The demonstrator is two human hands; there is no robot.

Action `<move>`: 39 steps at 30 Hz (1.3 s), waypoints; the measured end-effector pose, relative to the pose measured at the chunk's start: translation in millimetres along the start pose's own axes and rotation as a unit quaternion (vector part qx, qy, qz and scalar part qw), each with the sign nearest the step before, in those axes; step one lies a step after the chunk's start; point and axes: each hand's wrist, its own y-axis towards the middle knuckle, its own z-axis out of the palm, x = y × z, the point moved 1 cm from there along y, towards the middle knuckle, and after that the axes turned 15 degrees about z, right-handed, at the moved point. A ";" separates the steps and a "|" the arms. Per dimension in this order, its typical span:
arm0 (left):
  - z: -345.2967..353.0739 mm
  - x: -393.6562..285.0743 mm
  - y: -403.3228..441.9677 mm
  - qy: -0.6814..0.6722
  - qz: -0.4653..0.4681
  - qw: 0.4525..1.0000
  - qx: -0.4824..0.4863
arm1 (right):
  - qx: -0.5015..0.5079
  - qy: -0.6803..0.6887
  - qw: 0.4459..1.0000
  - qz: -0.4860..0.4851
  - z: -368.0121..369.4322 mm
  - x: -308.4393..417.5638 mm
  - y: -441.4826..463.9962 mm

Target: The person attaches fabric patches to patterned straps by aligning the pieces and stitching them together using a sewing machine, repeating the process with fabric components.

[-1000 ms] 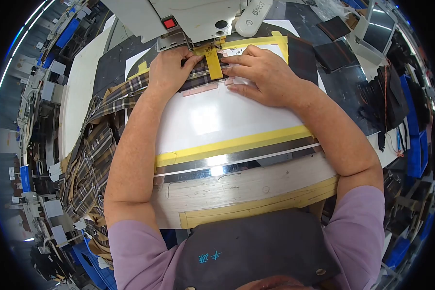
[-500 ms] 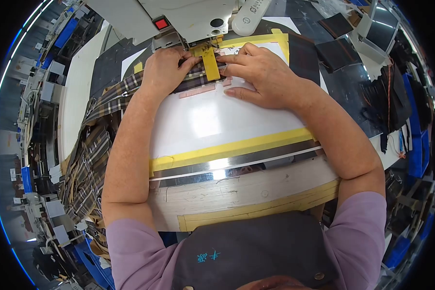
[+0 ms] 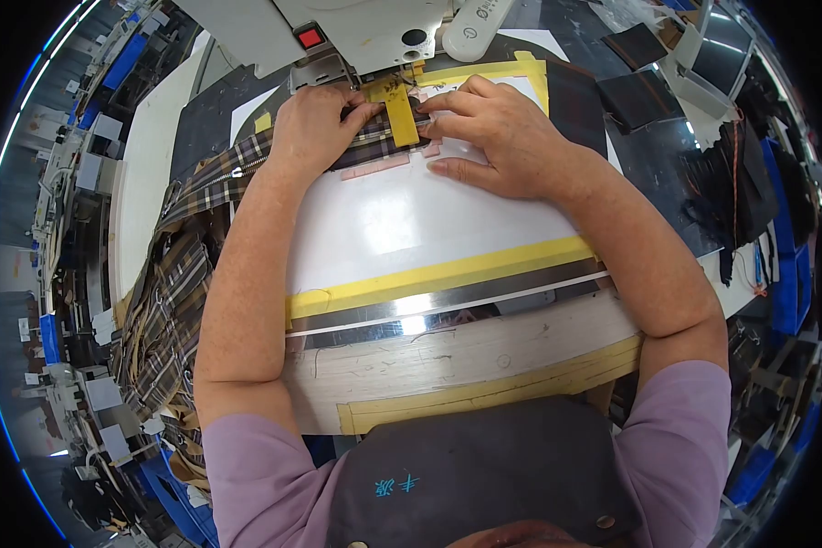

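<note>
A strip of plaid fabric (image 3: 367,146) with a zipper (image 3: 212,181) along it runs beneath the sewing machine head (image 3: 361,32). Over its left part my left hand (image 3: 315,128) is closed, thumb and fingers gripping the cloth near the needle area; some fingertips are hidden. A yellow strip (image 3: 400,117) lies across the fabric between my hands. On its right side, my right hand (image 3: 507,137) has its fingers apart, their tips at the fabric's end and the thumb resting on the white sheet (image 3: 384,219).
More plaid fabric (image 3: 169,315) hangs in a pile off the table's left side. Yellow tape (image 3: 447,274) borders the white sheet. Dark fabric pieces (image 3: 637,99) lie at the back right, near a dark bundle with cords (image 3: 744,187). Blue bins (image 3: 793,292) stand farther right.
The view has shifted slightly. Both hands and the plaid fabric stay in nearly the same place under the machine head.
</note>
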 end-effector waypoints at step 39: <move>-82.1 38.1 -69.3 0.198 -0.036 0.976 0.081 | 0.017 0.034 0.999 0.005 -2.0 3.0 3.2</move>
